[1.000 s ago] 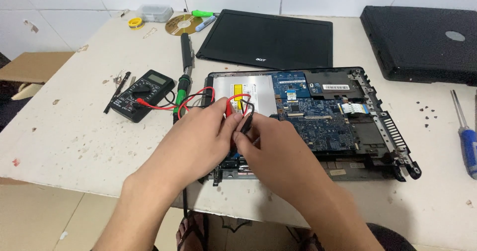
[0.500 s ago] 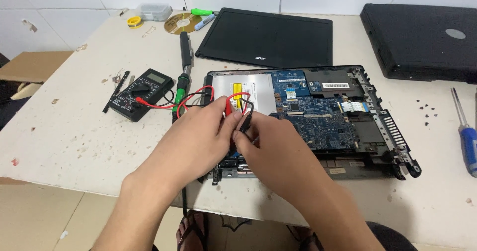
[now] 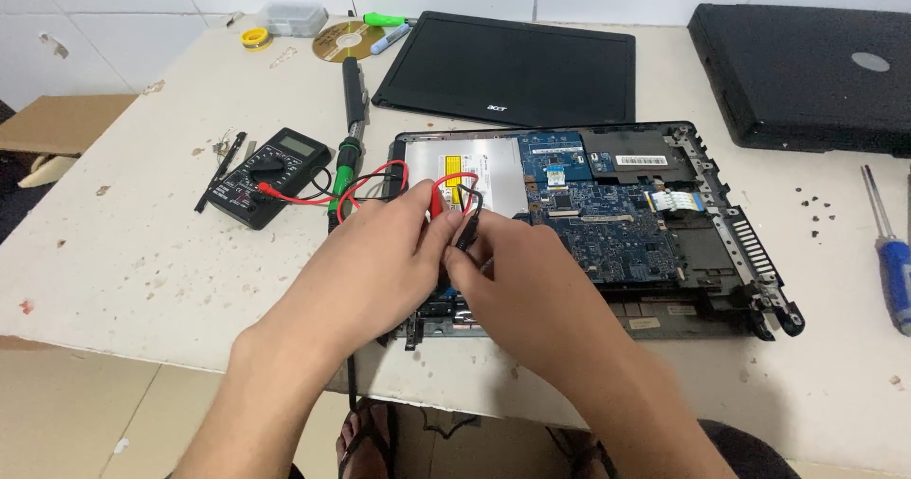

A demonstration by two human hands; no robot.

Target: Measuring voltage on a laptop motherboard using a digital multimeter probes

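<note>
An opened laptop base (image 3: 731, 251) lies on the table with its blue circuit board (image 3: 607, 223) and silver optical drive (image 3: 474, 166) exposed. My left hand (image 3: 375, 261) pinches a red test probe (image 3: 438, 199) over the drive's front edge. Pressed against it, my right hand (image 3: 527, 280) grips a black test probe (image 3: 467, 228). Red and black leads (image 3: 365, 180) run left to a black multimeter (image 3: 269, 175). The probe tips are hidden behind my fingers.
A soldering iron (image 3: 349, 123) lies beside the multimeter. A black laptop lid (image 3: 508, 66) and a closed black laptop (image 3: 807, 71) sit at the back. A blue-handled screwdriver (image 3: 890, 256) lies at right. A disc (image 3: 342, 41), yellow tape roll (image 3: 254, 37) and cardboard box (image 3: 62, 123) are at left.
</note>
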